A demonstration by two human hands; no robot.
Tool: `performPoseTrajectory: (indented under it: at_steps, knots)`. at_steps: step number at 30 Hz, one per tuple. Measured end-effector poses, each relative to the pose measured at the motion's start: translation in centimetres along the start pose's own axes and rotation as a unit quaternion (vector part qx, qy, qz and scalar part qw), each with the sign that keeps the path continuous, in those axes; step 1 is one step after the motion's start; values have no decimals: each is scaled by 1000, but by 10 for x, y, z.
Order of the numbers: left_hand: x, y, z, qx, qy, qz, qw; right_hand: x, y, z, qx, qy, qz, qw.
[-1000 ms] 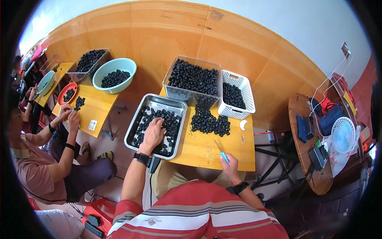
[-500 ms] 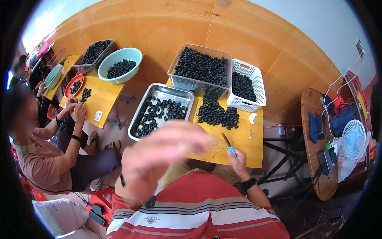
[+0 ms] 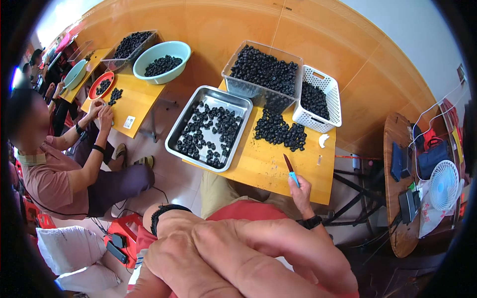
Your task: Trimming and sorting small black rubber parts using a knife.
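Very large and close, my left hand [image 3: 213, 248] spans the lower middle with a dark beaded bracelet at its wrist. Its fingers look stretched and apart, holding nothing visible; the fingertips are out of sight. My right hand [image 3: 301, 193] is closed round the light blue handle of a small knife [image 3: 294, 178] at the table's front edge, blade pointing up and away. Beyond the blade lies a pile of small round black pieces [image 3: 280, 131], their kind unclear. Left of it, a steel tray [image 3: 171, 144] holds more of them, spread out.
Behind the pile stand a full clear plastic bin [image 3: 243, 89] and a white perforated basket [image 3: 328, 120]. A white scrap [image 3: 323, 140] lies by the table's right edge. At left, a person [image 3: 64, 174] works at another table beside a pale green basin [image 3: 144, 77]. A fan [image 3: 443, 184] stands far right.
My left hand has moved down and closer, off the front of the tray, and now covers my shirt. The view has shifted slightly. My right hand still grips the knife.
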State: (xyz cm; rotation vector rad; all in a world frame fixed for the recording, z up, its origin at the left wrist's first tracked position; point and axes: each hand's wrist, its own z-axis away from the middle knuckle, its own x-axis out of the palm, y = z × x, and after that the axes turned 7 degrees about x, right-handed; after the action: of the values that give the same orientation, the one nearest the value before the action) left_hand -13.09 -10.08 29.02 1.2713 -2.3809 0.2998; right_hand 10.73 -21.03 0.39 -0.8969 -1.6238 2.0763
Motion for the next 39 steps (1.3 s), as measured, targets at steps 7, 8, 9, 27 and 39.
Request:
performPoseTrajectory:
  at_steps: [7,8,9,27,39]
  knots:
    - [-25,1,12,78,-106,28,991,1,-2,0,1,6,-7,1000]
    - [-28,1,10,76,-103,20,992,2,-3,1,-12,6,-10,1000]
    - [-29,3,12,73,-101,14,992,1,-4,1,-25,8,-13,1000]
    - [-45,-5,22,-11,-48,-101,994,-4,7,1,-20,1,-38,999]
    - [-64,-8,19,-64,-36,-195,978,-4,15,-2,-26,0,-62,998]
